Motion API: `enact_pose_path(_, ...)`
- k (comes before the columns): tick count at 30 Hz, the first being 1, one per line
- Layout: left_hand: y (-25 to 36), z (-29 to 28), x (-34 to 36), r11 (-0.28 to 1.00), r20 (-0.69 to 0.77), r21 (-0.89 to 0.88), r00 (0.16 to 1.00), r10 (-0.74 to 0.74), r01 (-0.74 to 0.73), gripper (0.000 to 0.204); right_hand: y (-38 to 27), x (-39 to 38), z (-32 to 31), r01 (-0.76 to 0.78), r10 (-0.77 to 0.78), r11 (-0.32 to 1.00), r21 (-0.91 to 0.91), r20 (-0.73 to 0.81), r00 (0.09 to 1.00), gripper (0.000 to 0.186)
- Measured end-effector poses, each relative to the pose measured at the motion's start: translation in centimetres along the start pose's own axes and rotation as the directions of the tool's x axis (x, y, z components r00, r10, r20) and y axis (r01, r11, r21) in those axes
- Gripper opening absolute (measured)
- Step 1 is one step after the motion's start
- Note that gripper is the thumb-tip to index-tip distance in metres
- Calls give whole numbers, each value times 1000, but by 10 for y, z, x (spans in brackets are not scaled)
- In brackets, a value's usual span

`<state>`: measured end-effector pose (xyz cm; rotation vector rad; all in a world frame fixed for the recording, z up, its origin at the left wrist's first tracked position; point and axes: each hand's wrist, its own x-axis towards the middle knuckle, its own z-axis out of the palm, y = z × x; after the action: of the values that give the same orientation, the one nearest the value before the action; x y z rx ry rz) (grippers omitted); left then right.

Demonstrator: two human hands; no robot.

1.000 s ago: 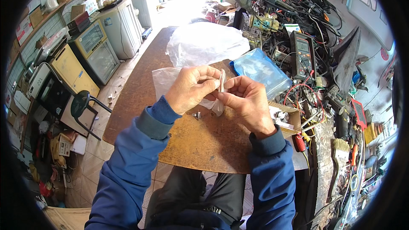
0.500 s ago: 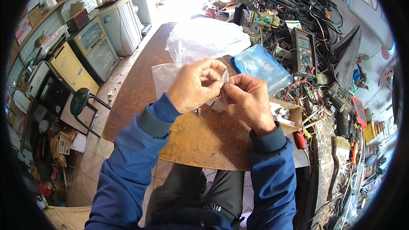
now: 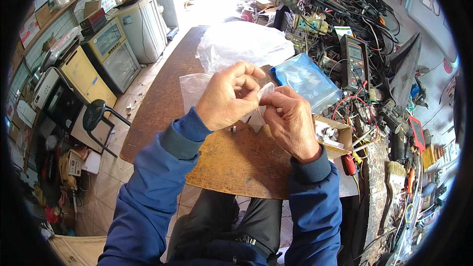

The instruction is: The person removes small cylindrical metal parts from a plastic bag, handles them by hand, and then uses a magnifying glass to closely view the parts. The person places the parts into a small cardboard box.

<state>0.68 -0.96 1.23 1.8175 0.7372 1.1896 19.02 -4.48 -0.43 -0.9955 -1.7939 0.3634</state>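
Above the brown wooden table (image 3: 236, 172), a small clear plastic bag (image 3: 266, 90) is pinched between my two hands. My left hand (image 3: 229, 96) closes on its left side with thumb and index finger, the other fingers curled. Thumb and bent fingers of my right hand (image 3: 290, 120) grip the right side. Part of the bag hangs below the fingertips; whether anything is inside cannot be made out. A tiny metallic piece (image 3: 233, 129) lies on the table beneath my left hand.
A large clear plastic bag (image 3: 241, 44) and a blue plastic bag (image 3: 308, 81) lie farther back. Right of my hand stands an open cardboard box (image 3: 340, 140) of small parts, beside a multimeter (image 3: 354, 64) and tangled cables (image 3: 340, 5). A dark stool (image 3: 96, 116) is at left.
My right hand has turned, its back now facing up more, and its fingers have shifted on the small bag. More of the bag's top shows between the hands. The view has shifted slightly.
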Motion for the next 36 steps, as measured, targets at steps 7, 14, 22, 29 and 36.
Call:
enact_pose_path(7,5,5,-7,996,147,-65,988,-52,62,34,2,3,-12,-127,237,916,-380,259,937,20)
enact_pose_path(14,0,6,-4,990,196,-79,975,-103,120,25,21,-5,-6,61,-18,961,-268,161,987,9)
enact_pose_path(22,-19,-10,1,922,200,26,902,-383,386,31,16,3,-17,-207,220,868,452,25,975,26)
enact_pose_path(29,-11,-2,-1,860,290,-306,900,-325,409,37,9,6,-25,-265,323,731,629,23,946,14)
enact_pose_path(36,-16,-5,1,887,167,-324,943,-288,329,35,13,5,-17,-249,297,801,545,0,955,9)
